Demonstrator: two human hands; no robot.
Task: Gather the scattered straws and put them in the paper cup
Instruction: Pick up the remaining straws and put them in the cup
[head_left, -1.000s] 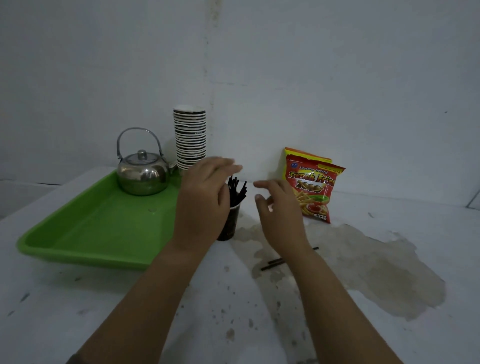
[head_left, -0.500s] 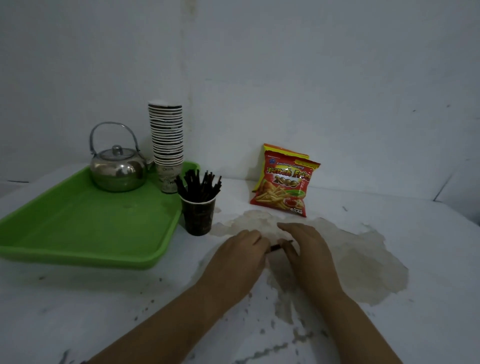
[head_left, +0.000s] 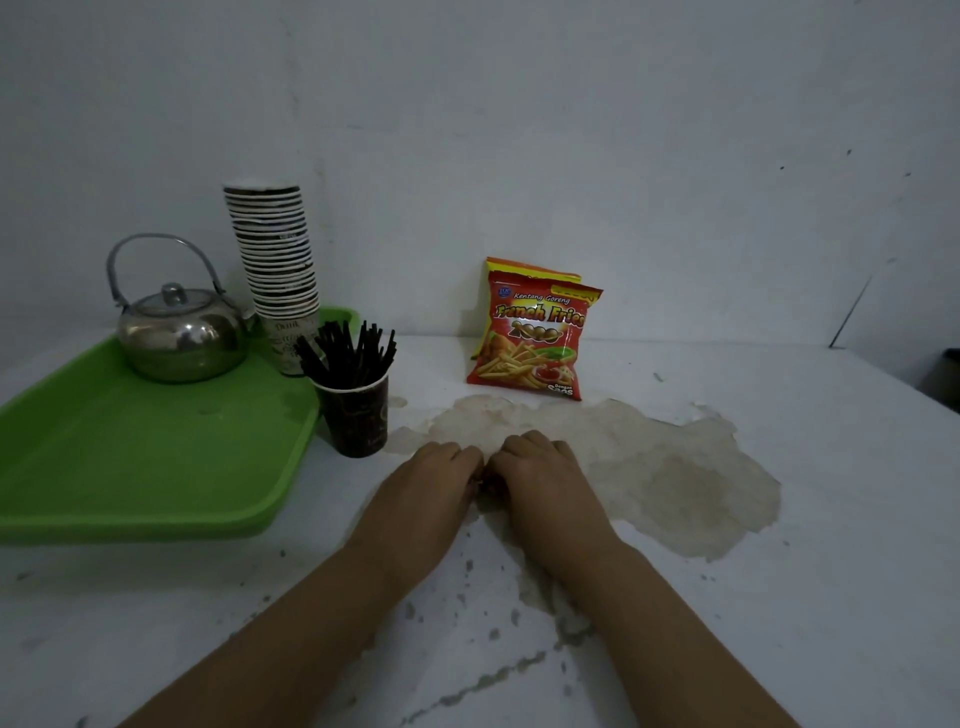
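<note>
A dark paper cup (head_left: 356, 415) stands on the white table beside the green tray, with several black straws (head_left: 348, 353) upright in it. My left hand (head_left: 426, 488) and my right hand (head_left: 545, 483) rest knuckles-up on the table just right of the cup. Their fingertips touch each other, and the fingers are curled down. Only a dark sliver of the loose straws (head_left: 479, 484) shows between the two hands; the rest is hidden under the fingers.
A green tray (head_left: 130, 467) at the left carries a steel kettle (head_left: 179, 338) and a tall stack of paper cups (head_left: 275, 249). Two red snack bags (head_left: 535, 343) lean on the wall. A brown stain (head_left: 675, 467) spreads right of my hands.
My hands dropped from above the cup to the table, reached the loose straws from both ends, then closed together over them. The view shifted right and down.
</note>
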